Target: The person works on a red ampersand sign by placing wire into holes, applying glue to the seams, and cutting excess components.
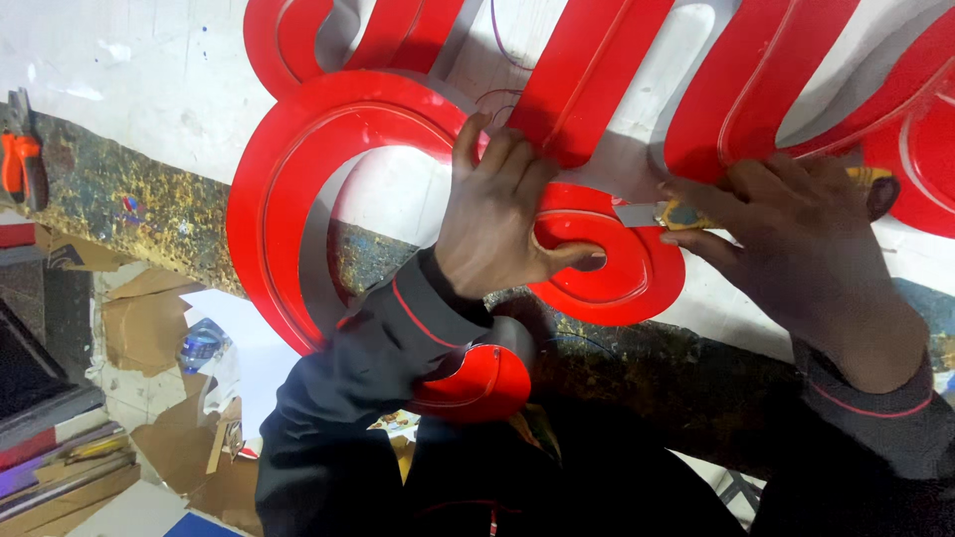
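Your left hand lies flat and spread on the big red script sign letter, fingers pointing away from you and the thumb hooked into the small loop at the end of the curl; it presses rather than grips, closed on nothing. Your right hand is closed around a yellow-handled utility knife, whose grey blade pokes out leftward from the fist. The knife's long axis runs almost level, across the bench from right to left, and its tip sits just beside the outer edge of the red curl, between your two hands. So the curl lies to the left of the blade, and the right hand is the nearer one to that edge; the left thumb sits close on the far side of the same loop.

More red letters of the same raised-rim kind run off to the upper right on the white worktable. An orange-handled tool rests at the table's left edge. Down on the floor lie brown cardboard scraps and a crumpled clear plastic bottle.
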